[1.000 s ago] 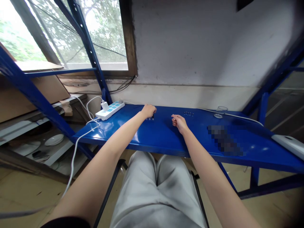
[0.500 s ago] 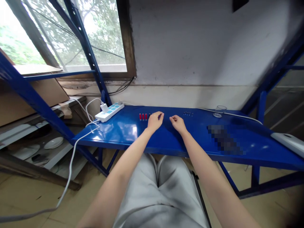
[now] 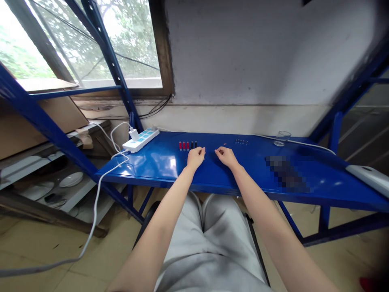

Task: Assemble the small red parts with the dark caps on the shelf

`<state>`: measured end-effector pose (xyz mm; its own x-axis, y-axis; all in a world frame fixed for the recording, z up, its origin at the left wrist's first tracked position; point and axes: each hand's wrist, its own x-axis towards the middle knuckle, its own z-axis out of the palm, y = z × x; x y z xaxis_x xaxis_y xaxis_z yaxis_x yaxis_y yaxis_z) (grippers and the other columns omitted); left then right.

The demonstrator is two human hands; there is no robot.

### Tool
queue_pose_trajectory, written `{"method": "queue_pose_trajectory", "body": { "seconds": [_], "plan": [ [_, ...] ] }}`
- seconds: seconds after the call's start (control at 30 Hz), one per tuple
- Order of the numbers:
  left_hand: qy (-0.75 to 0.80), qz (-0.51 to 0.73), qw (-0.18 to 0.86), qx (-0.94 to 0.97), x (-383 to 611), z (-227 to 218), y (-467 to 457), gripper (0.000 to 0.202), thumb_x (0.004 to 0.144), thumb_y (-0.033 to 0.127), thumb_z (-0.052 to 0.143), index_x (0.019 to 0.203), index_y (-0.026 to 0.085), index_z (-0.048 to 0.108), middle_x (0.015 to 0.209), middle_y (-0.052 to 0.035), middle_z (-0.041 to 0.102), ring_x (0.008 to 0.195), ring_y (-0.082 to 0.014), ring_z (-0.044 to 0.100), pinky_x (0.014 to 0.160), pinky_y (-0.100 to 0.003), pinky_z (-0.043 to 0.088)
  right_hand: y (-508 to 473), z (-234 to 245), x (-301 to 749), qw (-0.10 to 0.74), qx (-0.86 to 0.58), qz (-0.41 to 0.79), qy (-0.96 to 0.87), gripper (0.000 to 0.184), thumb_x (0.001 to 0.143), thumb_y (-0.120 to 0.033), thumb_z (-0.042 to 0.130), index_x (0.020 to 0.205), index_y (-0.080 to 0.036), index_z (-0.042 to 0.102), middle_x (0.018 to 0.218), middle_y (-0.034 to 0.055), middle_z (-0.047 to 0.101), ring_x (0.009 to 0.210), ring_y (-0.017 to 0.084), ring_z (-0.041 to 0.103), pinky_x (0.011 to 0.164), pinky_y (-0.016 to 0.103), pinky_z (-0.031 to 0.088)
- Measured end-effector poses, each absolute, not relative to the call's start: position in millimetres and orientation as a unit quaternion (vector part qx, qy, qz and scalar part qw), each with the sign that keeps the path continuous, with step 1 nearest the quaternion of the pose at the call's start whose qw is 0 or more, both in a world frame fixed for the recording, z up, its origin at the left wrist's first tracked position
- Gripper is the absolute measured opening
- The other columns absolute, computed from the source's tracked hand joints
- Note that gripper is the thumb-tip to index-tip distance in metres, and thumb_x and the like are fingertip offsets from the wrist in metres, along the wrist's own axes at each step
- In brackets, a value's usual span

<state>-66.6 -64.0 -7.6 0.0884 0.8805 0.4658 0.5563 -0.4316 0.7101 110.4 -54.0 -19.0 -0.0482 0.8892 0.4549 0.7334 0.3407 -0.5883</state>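
My left hand (image 3: 196, 157) is over the blue table with its fingers curled together in a pinch. Just behind it stand black small cylinders (image 3: 193, 144), beside a short row of red ones (image 3: 184, 146). My right hand (image 3: 226, 156) faces it across a gap, thumb and fingers also drawn together. Whatever either hand holds is too small or too hidden to make out. A tiny pale piece (image 3: 225, 144) lies behind my right hand. Farther right, several tiny shiny pieces (image 3: 241, 142) are laid out in rows.
A white power strip (image 3: 140, 140) with a plugged-in adapter sits at the table's left end, its cable hanging off the edge. Toward the right are a clear glass (image 3: 282, 138), a blurred-out dark object (image 3: 287, 173) and a white device (image 3: 369, 178). Blue frame posts flank the table.
My left hand has drawn back slightly toward me and left, uncovering the black cylinders. The tiny pale piece behind my right hand now shows. The view has tilted a little.
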Motion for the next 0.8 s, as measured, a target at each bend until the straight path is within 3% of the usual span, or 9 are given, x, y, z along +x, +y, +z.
{"method": "queue_pose_trajectory", "body": {
  "seconds": [0.8],
  "plan": [
    [0.497, 0.467, 0.188, 0.707, -67.5, -8.4, -64.0, 0.037, 0.086, 0.04, 0.039, 0.063, 0.017, 0.058, 0.05, 0.0, 0.058, 0.048, -0.0112, 0.054, 0.057, -0.023, 0.04, -56.6, -16.5, 109.8, 0.389, -0.566, 0.109, -0.719, 0.025, 0.079, -0.038, 0.045, 0.064, -0.02, 0.055, 0.056, 0.0015, 0.056, 0.054, 0.014, 0.05, 0.056, 0.026, 0.034]
  ]
}}
